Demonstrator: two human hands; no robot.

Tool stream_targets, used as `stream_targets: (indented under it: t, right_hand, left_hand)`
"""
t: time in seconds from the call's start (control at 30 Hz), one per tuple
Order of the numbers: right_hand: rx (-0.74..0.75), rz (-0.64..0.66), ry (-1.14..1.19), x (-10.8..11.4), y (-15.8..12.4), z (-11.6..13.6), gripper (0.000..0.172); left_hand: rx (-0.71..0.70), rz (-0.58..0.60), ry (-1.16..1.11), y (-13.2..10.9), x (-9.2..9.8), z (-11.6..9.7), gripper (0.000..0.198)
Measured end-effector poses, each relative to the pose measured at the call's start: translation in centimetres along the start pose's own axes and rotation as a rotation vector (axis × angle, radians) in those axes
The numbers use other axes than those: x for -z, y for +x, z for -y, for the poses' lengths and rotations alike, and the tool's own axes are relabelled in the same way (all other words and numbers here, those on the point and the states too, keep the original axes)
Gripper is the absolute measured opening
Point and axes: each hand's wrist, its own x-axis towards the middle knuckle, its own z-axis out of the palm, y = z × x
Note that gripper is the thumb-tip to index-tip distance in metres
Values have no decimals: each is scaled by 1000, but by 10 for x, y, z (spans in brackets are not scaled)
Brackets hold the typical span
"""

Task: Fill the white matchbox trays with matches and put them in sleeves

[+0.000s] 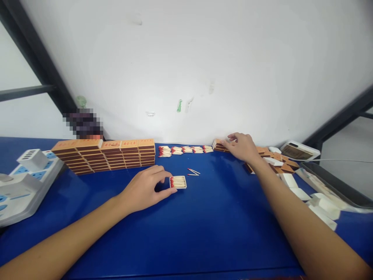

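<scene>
My left hand (145,188) rests on the blue table (204,225), thumb and fingers pinching the left end of a small open matchbox tray (178,182) filled with red-tipped matches. My right hand (241,147) reaches to the back of the table, fingers curled over an orange matchbox sleeve (218,144) at the left end of a loose heap of sleeves (276,161). Three loose matches (193,172) lie just behind the tray. A row of several small match bundles (185,150) lies along the wall.
A stacked wall of closed orange matchboxes (107,155) stands at the back left. A white power strip with adapters (26,179) sits at the far left. White empty trays (317,204) and a dark tray (338,186) lie at the right.
</scene>
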Motion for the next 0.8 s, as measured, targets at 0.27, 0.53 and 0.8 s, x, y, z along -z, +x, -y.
stream_targets:
  t: [0.27, 0.53, 0.8]
  right_hand:
    - [-113, -54, -127, -29, -10, 16, 46]
    - [-138, -85, -111, -25, -7, 16, 53]
    - [-229, -90, -151, -34, -10, 28, 61]
  left_hand:
    - [-17, -13, 15, 0, 0, 2, 25]
    - [-18, -46, 55, 2, 2, 2, 27]
    - [-32, -47, 54, 4, -1, 1, 27]
